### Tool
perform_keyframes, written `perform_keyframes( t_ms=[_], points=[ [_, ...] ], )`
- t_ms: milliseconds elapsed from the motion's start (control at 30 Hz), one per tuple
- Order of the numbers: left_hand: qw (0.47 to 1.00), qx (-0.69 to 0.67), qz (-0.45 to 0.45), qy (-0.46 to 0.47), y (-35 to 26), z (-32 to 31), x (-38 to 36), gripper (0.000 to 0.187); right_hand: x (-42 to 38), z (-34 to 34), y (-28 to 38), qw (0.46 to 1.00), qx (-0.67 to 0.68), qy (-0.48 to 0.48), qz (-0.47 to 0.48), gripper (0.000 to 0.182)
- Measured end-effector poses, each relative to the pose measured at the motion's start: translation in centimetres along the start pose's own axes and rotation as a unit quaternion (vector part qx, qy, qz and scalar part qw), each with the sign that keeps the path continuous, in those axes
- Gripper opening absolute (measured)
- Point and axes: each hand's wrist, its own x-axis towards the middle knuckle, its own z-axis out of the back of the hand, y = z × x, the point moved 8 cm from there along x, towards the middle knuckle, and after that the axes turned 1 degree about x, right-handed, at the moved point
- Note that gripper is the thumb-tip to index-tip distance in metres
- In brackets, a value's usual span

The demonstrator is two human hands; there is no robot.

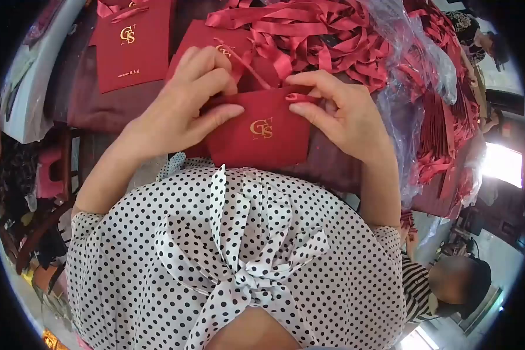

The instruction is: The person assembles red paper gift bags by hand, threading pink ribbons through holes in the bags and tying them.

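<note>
The red bag [259, 137] is positioned at the near edge of the covered table [337, 166], directly in front of the wearer's torso, with its gold lettering facing the wearer and its rim held between both hands. A short ribbon piece [298, 97] is seen at the right part of the rim; whether it is passed through a hole cannot be told.

For sound handling, the rim should be supported at both corners with equal, light pressure, so that the panel is not creased. The ribbon should be guided flat, without twist, and the thumbs should bear beside the lettering, not on it. Tension should be applied gradually, as the rim could be bent by a sharp pull.

The left hand [195, 96] is clamped on the upper left corner: the thumb is laid across the front face, and the other fingers are curled above and behind the rim. The right hand [338, 114] is closed in a pinch at the upper right corner, thumb in front below the ribbon piece, index finger along the rim. Both forearms are angled inward, and the hands are held apart by most of the rim's width.

Beyond the rim, a second bag [186, 36] is partly covered by the left hand, and loose ribbons [309, 29] are heaped behind the right.
</note>
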Motion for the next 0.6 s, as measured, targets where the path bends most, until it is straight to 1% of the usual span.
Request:
perform_keyframes(
  t_ms=[33,100,133,167,200,233,267,300,333,367,400,467,500,533,567,600],
  points=[
    [0.995,0.002,-0.045,0.084,-1.4,-1.3,-0.3,0.026,-0.1,0.0,0.1,1.0,-0.001,0.0,0.0,0.023],
    [0.995,-0.05,0.014,0.09,-0.4,-2.5,-1.2,0.024,-0.5,0.5,0.3,1.0,0.017,-0.019,-0.003,0.028],
    [0.995,-0.05,0.014,0.09,-0.4,-2.3,-1.2,0.024,-1.0,1.2,-0.4,0.998,-0.001,-0.02,-0.052,0.031],
    [0.991,-0.071,0.053,0.099,0.4,-2.0,-1.3,0.024,-1.8,2.3,-1.4,0.995,-0.02,-0.021,-0.099,0.034],
    [0.986,-0.092,0.093,0.108,1.1,-2.0,-1.4,0.025,-2.6,3.6,-1.8,0.994,-0.063,-0.058,-0.063,0.034],
    [0.983,-0.11,0.117,0.093,1.5,-2.0,-1.5,0.026,-3.8,4.8,-3.1,0.99,-0.023,-0.07,-0.116,0.034],
    [0.983,-0.11,0.118,0.09,1.6,-2.0,-1.5,0.026,-5.1,5.5,-3.9,0.982,0.018,-0.081,-0.169,0.034],
    [0.98,-0.122,0.138,0.079,2.0,-2.0,-1.5,0.026,-5.7,6.7,-2.8,0.975,0.004,-0.111,-0.191,0.023],
    [0.976,-0.134,0.158,0.069,2.4,-2.0,-1.6,0.027,-6.1,6.9,-2.4,0.976,0.003,-0.109,-0.19,0.023],
    [0.976,-0.135,0.159,0.068,2.4,-2.2,-1.4,0.027,-6.1,7.6,0.1,0.988,0.055,-0.137,-0.036,0.02],
    [0.976,-0.142,0.152,0.058,2.3,-2.3,-1.1,0.027,-6.7,8.4,2.4,0.974,0.107,-0.162,0.118,0.018],
    [0.977,-0.148,0.143,0.049,1.7,-2.7,-0.6,0.027,-7.0,7.4,4.4,0.931,0.259,-0.107,0.233,0.019],
    [0.971,-0.168,0.157,0.059,1.6,-3.2,-0.5,0.027,-6.8,6.5,4.9,0.887,0.337,0.058,0.31,0.028],
    [0.965,-0.187,0.171,0.068,1.5,-3.6,-0.5,0.027,-6.8,6.2,5.2,0.887,0.337,0.057,0.311,0.028],
    [0.965,-0.191,0.169,0.061,1.5,-3.9,-0.6,0.026,-6.6,4.6,5.6,0.86,0.406,0.143,0.275,0.03],
    [0.965,-0.191,0.17,0.06,1.3,-4.2,-0.6,0.026,-6.8,3.2,5.9,0.82,0.47,0.228,0.236,0.033]
  ],
)
